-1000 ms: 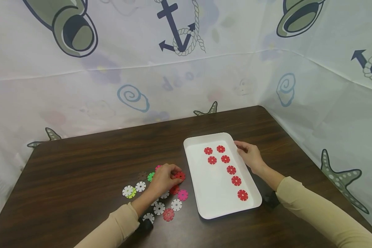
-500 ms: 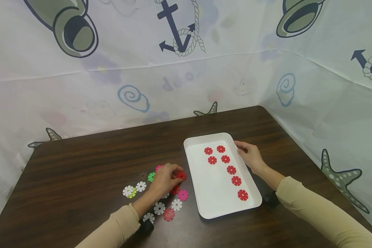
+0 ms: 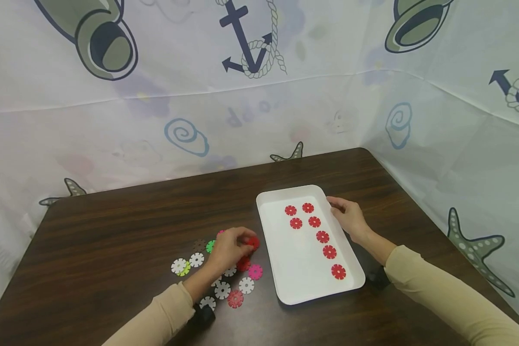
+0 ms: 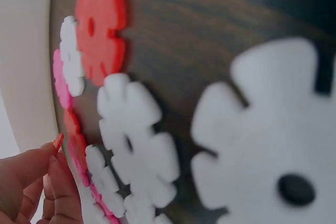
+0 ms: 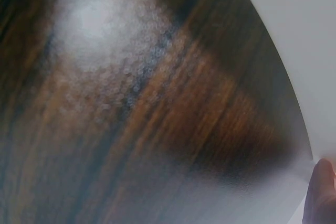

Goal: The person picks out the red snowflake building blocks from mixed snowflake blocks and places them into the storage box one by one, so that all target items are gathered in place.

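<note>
My left hand [image 3: 229, 250] pinches a red notched disc [image 3: 254, 242] between thumb and fingers, just left of the white tray [image 3: 291, 274]. In the left wrist view this disc shows edge-on as a small red tip [image 4: 59, 141] at the fingertips. Another red disc [image 3: 243, 264] lies under the hand. Inside the tray, several red discs form a column along the right side, with a pair beside its far end, such as the near one [image 3: 339, 272]. My right hand [image 3: 350, 220] grips the tray's right rim near the far corner, thumb and fingers at the edge.
Around my left hand lie loose discs: white [image 3: 246, 286], pink [image 3: 255, 272], green [image 3: 210, 246], yellow-green [image 3: 184, 269], brown [image 3: 199, 245] and a paler red [image 3: 235, 299]. The dark wooden table [image 3: 125, 230] ends at a printed cloth [image 3: 112, 120] behind and to the right.
The red disc in my left fingers has risen slightly and tilted from lying nearly flat. My right hand and the tray have stayed in place.
</note>
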The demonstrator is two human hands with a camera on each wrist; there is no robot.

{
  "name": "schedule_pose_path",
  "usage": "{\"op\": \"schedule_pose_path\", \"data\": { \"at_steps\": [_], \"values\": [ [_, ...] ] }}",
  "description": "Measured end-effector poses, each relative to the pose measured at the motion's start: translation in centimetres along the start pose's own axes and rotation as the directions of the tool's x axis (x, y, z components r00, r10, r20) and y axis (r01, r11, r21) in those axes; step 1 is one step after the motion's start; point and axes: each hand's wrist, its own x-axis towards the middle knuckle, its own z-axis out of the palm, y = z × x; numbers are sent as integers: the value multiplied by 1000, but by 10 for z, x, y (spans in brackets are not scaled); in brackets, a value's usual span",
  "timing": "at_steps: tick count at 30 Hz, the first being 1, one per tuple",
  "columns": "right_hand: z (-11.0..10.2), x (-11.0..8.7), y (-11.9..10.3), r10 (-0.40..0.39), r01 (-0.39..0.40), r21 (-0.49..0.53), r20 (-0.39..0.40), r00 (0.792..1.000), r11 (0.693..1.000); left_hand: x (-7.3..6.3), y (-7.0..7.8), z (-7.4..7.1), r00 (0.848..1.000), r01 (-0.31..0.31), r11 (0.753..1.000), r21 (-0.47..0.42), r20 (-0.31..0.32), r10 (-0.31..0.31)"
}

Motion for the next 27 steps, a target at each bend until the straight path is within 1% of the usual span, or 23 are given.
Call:
{"op": "schedule_pose_path", "data": {
  "at_steps": [6,11,17,21,24,27],
  "values": [
    [0,1,0,0,0,-2,-2,1000,1000,4,3,-8,998,57,992,-109,-25,-60],
    [0,1,-1,-6,6,3,0,1000,1000,7,8,-15,992,116,973,-202,-28,-124],
    [0,0,-1,-2,2,-1,-1,1000,1000,11,16,-17,991,122,956,-268,-13,-131],
    [0,0,-2,4,-4,-1,1,1000,1000,14,25,-13,992,128,930,-345,26,-127],
    [0,0,-2,6,-6,-3,4,1000,1000,17,33,-8,992,128,916,-379,50,-118],
    [0,-1,-2,9,-9,-4,3,1000,1000,21,42,-3,992,121,918,-377,65,-104]
  ]
}}
